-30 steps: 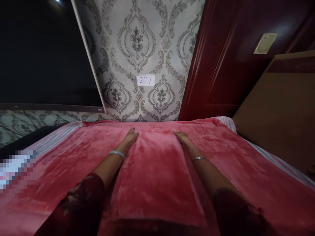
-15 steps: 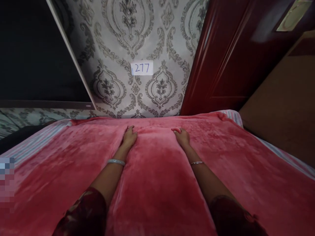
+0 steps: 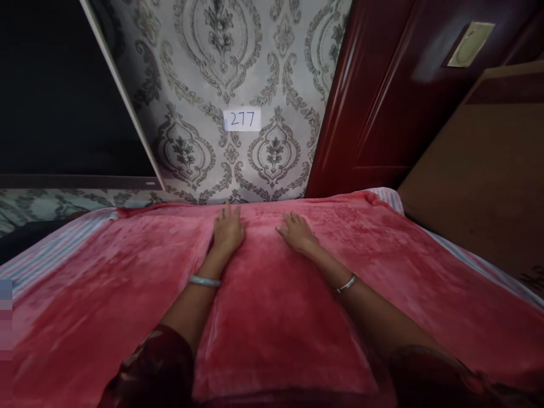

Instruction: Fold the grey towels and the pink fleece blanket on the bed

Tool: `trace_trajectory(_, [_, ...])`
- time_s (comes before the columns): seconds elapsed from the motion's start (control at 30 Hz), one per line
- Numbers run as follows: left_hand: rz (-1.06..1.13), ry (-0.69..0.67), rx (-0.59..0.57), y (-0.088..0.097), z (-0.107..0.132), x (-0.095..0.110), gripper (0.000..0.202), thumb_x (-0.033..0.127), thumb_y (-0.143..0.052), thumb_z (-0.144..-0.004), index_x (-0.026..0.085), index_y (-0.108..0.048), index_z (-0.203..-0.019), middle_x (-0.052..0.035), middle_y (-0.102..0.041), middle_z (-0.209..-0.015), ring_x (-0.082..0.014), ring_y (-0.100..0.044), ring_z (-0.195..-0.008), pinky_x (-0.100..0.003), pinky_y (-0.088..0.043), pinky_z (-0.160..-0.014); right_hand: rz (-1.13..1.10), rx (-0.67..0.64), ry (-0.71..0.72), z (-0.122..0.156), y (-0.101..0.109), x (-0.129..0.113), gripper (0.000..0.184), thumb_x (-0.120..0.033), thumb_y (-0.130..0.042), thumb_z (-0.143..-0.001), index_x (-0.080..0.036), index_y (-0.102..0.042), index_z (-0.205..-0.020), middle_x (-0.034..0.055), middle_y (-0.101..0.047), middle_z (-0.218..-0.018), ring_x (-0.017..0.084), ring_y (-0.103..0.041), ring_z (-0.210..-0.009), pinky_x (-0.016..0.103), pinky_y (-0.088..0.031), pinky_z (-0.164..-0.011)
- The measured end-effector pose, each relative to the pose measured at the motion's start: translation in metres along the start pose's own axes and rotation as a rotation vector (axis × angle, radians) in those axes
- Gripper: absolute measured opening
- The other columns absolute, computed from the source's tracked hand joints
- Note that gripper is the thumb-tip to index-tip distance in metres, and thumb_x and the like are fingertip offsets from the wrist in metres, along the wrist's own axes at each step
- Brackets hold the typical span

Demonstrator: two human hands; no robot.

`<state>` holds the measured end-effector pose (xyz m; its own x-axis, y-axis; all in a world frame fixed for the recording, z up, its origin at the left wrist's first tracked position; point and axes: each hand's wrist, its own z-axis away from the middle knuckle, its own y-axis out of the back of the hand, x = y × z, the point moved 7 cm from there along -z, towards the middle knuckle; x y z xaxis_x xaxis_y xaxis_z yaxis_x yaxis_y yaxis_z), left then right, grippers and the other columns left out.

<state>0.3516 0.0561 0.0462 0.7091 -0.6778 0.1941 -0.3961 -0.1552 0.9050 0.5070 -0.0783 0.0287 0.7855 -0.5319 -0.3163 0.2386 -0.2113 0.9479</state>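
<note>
A plush red-pink cloth, folded into a long strip (image 3: 280, 306), runs from the far side towards me. It rests on a larger spread of the same red-pink plush, which looks like a blanket (image 3: 127, 283). My left hand (image 3: 228, 229) lies flat at the strip's far left corner, fingers stretched away from me. At the far right corner, my right hand (image 3: 297, 231) is laid palm down with its fingers spread. Neither hand grips the cloth. The strip's near edge shows close to me, between my forearms.
Striped cloth (image 3: 68, 243) shows beyond the blanket's left and right edges. Behind stands a patterned wall with a paper label (image 3: 242, 119) reading 277. A dark screen (image 3: 72, 96) is at the left; a dark red wooden panel (image 3: 374, 102) and a brown board (image 3: 476, 164) are at the right.
Both hands have let go of the strip's far edge and flattened onto it. My right hand has shifted left, its fingers now spread. The strip's near edge has come into view.
</note>
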Motion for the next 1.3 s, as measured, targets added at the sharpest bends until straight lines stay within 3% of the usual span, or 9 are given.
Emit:
trace_trajectory(0.1, [-0.102,-0.188,-0.156,-0.017,0.008,0.017,0.059,0.041,-0.045,-0.099,0.019,-0.043,-0.154,-0.0158,-0.03,-0.166,-0.0341,-0.021,-0.155,-0.058,-0.02,-0.124,0.096,-0.03,-0.03,0.001,-0.016,-0.004,0.062,-0.046,-0.035,-0.105,-0.017,-0.034,-0.159,0.0158,-0.026,-0.167,0.032,-0.02,-0.155,0.051,-0.02,-0.122])
trace_trajectory(0.23, [-0.097,-0.165,-0.352,-0.054,0.014,0.01,0.067,0.055,-0.036,-0.101,0.021,-0.034,-0.159,-0.0164,-0.026,-0.168,-0.0323,-0.021,-0.156,-0.059,-0.017,-0.123,0.152,0.053,-0.017,0.002,-0.038,0.004,0.063,-0.048,-0.033,-0.105,-0.016,-0.034,-0.159,0.0161,-0.029,-0.166,0.031,-0.02,-0.155,0.048,-0.016,-0.122])
trace_trajectory(0.33, [-0.091,-0.143,-0.363,-0.063,0.013,0.005,0.071,0.058,-0.033,-0.101,0.018,-0.031,-0.16,-0.0179,-0.023,-0.168,-0.0323,-0.018,-0.157,-0.059,-0.015,-0.124,0.159,0.091,0.004,0.003,-0.046,0.009,0.063,-0.05,-0.031,-0.105,-0.016,-0.036,-0.159,0.0161,-0.031,-0.165,0.031,-0.023,-0.154,0.048,-0.016,-0.122])
trace_trajectory(0.73, [-0.092,-0.141,-0.391,-0.065,0.015,0.002,0.08,0.066,-0.03,-0.098,0.017,-0.028,-0.161,-0.0173,-0.022,-0.168,-0.0312,-0.016,-0.157,-0.055,-0.013,-0.125,0.106,0.107,0.034,0.002,-0.047,0.012,0.063,-0.051,-0.028,-0.105,-0.018,-0.04,-0.157,0.0158,-0.035,-0.163,0.031,-0.023,-0.153,0.049,-0.015,-0.122])
trace_trajectory(0.87, [-0.116,-0.155,-0.369,-0.064,0.016,0.004,0.078,0.064,-0.029,-0.099,0.016,-0.028,-0.161,-0.019,-0.024,-0.168,-0.0319,-0.018,-0.157,-0.056,-0.012,-0.125,0.088,0.09,0.028,0.002,-0.048,0.012,0.062,-0.05,-0.03,-0.104,-0.018,-0.039,-0.157,0.0158,-0.033,-0.164,0.031,-0.023,-0.153,0.049,-0.015,-0.122])
trace_trajectory(1.0, [-0.061,-0.135,-0.443,-0.058,0.013,0.005,0.078,0.063,-0.032,-0.099,0.017,-0.025,-0.162,-0.017,-0.019,-0.169,-0.0306,-0.013,-0.158,-0.055,-0.009,-0.126,0.076,0.053,0.017,0.004,-0.038,0.009,0.062,-0.048,-0.031,-0.105,-0.017,-0.037,-0.158,0.0162,-0.032,-0.165,0.03,-0.023,-0.154,0.048,-0.016,-0.122])
trace_trajectory(1.13, [0.008,-0.123,-0.455,-0.032,0.017,0.01,0.069,0.054,-0.03,-0.102,0.019,-0.026,-0.161,-0.0142,-0.021,-0.169,-0.0277,-0.013,-0.158,-0.057,-0.01,-0.125,0.061,0.012,0.007,0.019,-0.016,0.006,0.06,-0.043,-0.027,-0.106,-0.017,-0.034,-0.159,0.0168,-0.03,-0.165,0.028,-0.023,-0.154,0.048,-0.021,-0.121])
trace_trajectory(1.2, [0.027,-0.155,-0.382,-0.013,0.033,0.017,0.067,0.05,-0.031,-0.102,0.018,-0.027,-0.16,-0.0158,-0.025,-0.168,-0.0279,-0.018,-0.157,-0.055,-0.013,-0.125,0.065,0.03,0.032,0.039,-0.007,0.001,0.06,-0.043,-0.026,-0.106,-0.019,-0.033,-0.16,0.0164,-0.027,-0.167,0.029,-0.022,-0.154,0.051,-0.021,-0.121])
trace_trajectory(1.3, [0.04,-0.261,-0.325,0.004,0.079,0.03,0.071,0.054,-0.036,-0.101,0.017,-0.027,-0.161,-0.0177,-0.026,-0.167,-0.0304,-0.021,-0.156,-0.053,-0.019,-0.125,0.091,0.023,0.133,0.082,-0.012,-0.007,0.061,-0.046,-0.03,-0.105,-0.023,-0.03,-0.162,0.0133,-0.022,-0.169,0.031,-0.02,-0.155,0.053,-0.019,-0.122])
